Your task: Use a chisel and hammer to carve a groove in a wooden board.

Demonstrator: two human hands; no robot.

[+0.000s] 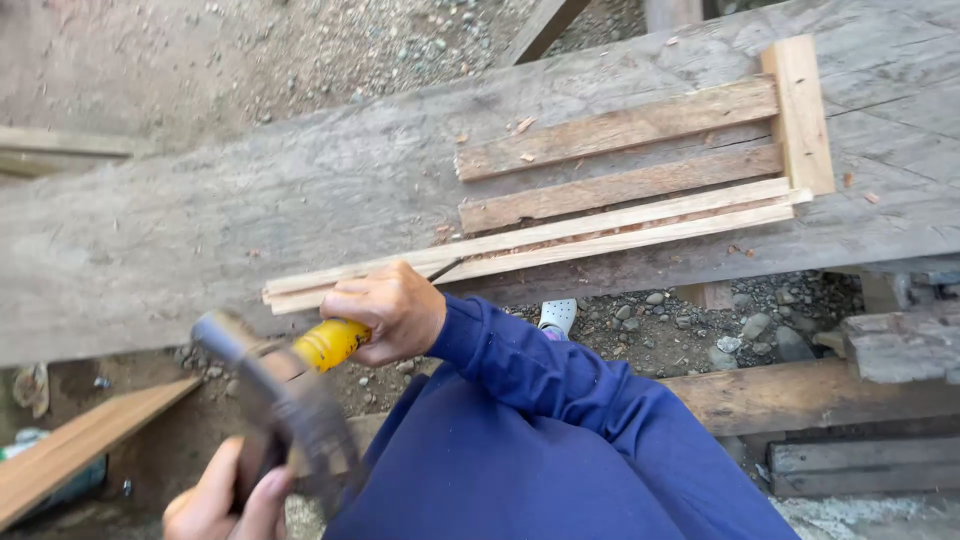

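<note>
Yellow-handled chisel (332, 343) gripped in the right hand (388, 312), fingers curled tight round the handle, knuckles up, thumb side toward the wood. Dark blade (446, 268) angled out past the fist, tip touching the pale wooden strips (560, 240). Strips lying side by side along the near edge of the weathered plank (200, 220), left ends jutting just past that edge right beside the fist. Blue sleeve (530, 365) running from the wrist down to the lower right.

Lower left, close to the camera: left hand (222, 502) closed round the shaft of a hammer (272, 395), fingers wrapped, thumb along the side. Hammer head up, dark and heavily blurred, hanging just left of the yellow handle and near it; contact with it impossible to tell through the blur.

Farther along the plank, up and to the right: slatted frame (800, 110) of two darker slats laid parallel and one pale crosspiece over their right ends, touching the strips at the far end. Small wood chips scattered on the plank around it.

Below the plank: gravel (700, 330), a light shoe (557, 315) beside the sleeve, a loose board (80, 440) slanting at the lower left, more timbers at the lower right.
</note>
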